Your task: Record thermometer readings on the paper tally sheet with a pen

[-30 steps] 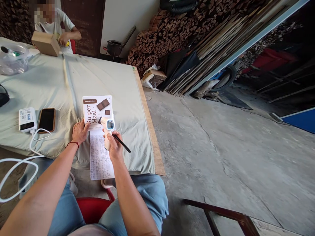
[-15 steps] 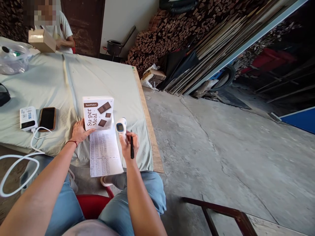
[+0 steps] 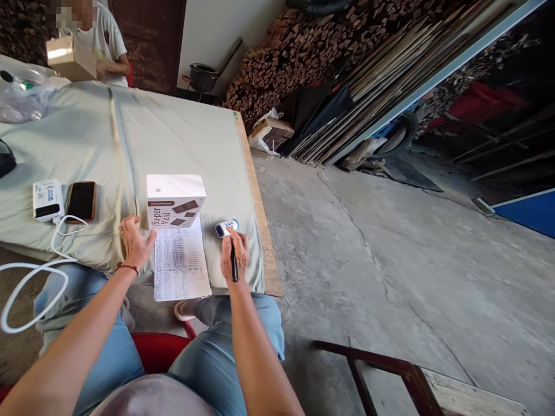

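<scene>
A white box printed "Super Meal" stands upright on the table, its top face tipped into view. My left hand is just beside the box's lower left corner, fingers spread and holding nothing. In my right hand is a white and blue infrared thermometer, tilted over close to the cloth. The same hand also keeps a black pen between its fingers. Between my hands lies a sheet of paper covered with handwriting, its upper end at the box's base and its lower end overhanging the table edge.
A white power bank with a white cable lies beside a phone on the cloth-covered table. Across the table a person holds a cardboard box. A plastic bag sits at far left.
My left hand has let go of the box and drawn slightly back. The box now leans less, showing more of its top. My right hand has turned the thermometer over and moved right.
</scene>
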